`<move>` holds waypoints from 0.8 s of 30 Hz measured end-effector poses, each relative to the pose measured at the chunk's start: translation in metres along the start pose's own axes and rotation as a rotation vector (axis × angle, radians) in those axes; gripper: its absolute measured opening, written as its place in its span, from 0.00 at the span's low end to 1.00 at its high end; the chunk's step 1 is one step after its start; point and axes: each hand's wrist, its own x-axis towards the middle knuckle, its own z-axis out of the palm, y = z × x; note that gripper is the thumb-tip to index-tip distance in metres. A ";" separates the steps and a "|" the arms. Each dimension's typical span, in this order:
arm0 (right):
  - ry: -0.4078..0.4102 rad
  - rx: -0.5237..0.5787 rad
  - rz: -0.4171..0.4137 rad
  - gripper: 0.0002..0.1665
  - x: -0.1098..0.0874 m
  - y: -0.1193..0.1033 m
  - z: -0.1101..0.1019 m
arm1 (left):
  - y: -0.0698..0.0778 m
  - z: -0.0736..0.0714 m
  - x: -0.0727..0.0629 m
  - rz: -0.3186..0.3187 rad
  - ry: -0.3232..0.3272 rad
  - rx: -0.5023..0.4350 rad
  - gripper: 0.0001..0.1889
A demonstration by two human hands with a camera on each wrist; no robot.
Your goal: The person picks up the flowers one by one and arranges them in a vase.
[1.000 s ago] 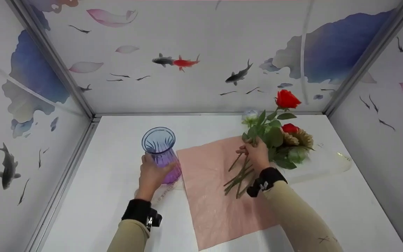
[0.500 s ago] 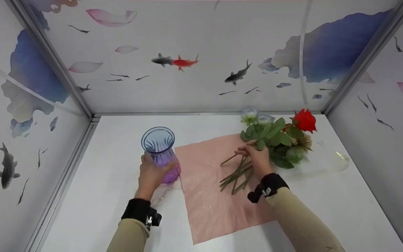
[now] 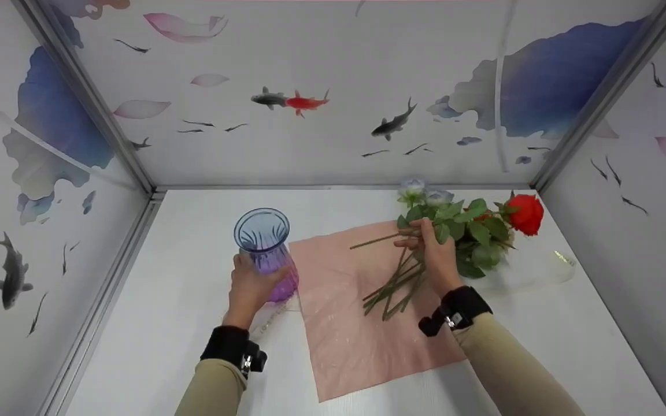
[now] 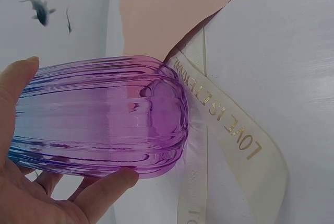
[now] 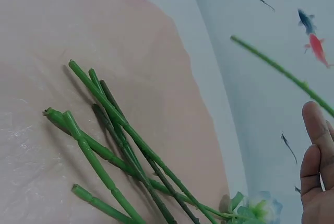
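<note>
My left hand [image 3: 254, 287] grips a ribbed glass vase [image 3: 269, 263], blue at the mouth and purple below. In the left wrist view the thumb and fingers wrap around the vase [image 4: 115, 119]. My right hand [image 3: 434, 254] holds one red rose [image 3: 525, 214] by its stem [image 3: 373, 241], which points left. Beneath that hand lie the other flowers, their several green stems [image 5: 130, 135] resting on pink wrapping paper [image 3: 356, 323]. Pale blue flowers [image 3: 412, 188] show at the back of the pile; leaves partly hide the rest.
A cream ribbon with gold letters [image 4: 235, 125] lies by the vase's base. Clear ribbon or film [image 3: 564, 266] is on the white table [image 3: 587, 335] at the right. Printed walls [image 3: 333, 69] enclose the table on three sides.
The right hand has tipped the rose down to the right, from upright to nearly level, its stem swinging up and left. The paper has shifted slightly. The left hand stays on the vase.
</note>
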 end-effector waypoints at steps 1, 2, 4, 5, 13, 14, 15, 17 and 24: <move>0.009 -0.020 -0.004 0.28 0.000 -0.001 -0.001 | 0.000 0.000 0.000 -0.003 -0.003 -0.006 0.60; 0.016 -0.025 -0.003 0.29 0.000 -0.001 -0.002 | 0.000 0.000 0.000 -0.005 -0.005 -0.010 0.60; 0.032 -0.023 -0.003 0.29 0.001 -0.001 -0.004 | 0.001 0.000 0.001 -0.008 -0.005 -0.013 0.60; 0.039 -0.009 -0.006 0.29 0.002 0.000 -0.005 | 0.001 0.000 0.000 -0.009 -0.005 -0.012 0.60; 0.091 0.035 -0.066 0.31 0.004 -0.011 -0.009 | 0.001 0.001 0.001 -0.007 0.000 -0.006 0.59; 0.085 0.031 -0.074 0.31 0.003 -0.014 -0.009 | 0.001 0.001 0.001 -0.009 -0.001 -0.006 0.59; 0.080 0.032 -0.078 0.31 0.002 -0.017 -0.009 | 0.001 0.001 0.001 -0.010 -0.002 -0.007 0.59; 0.066 0.037 -0.087 0.30 0.000 -0.023 -0.009 | 0.001 0.001 0.000 -0.012 -0.002 -0.007 0.60; -0.001 0.048 -0.132 0.28 -0.008 -0.038 -0.005 | 0.001 0.000 0.000 -0.012 -0.001 -0.002 0.60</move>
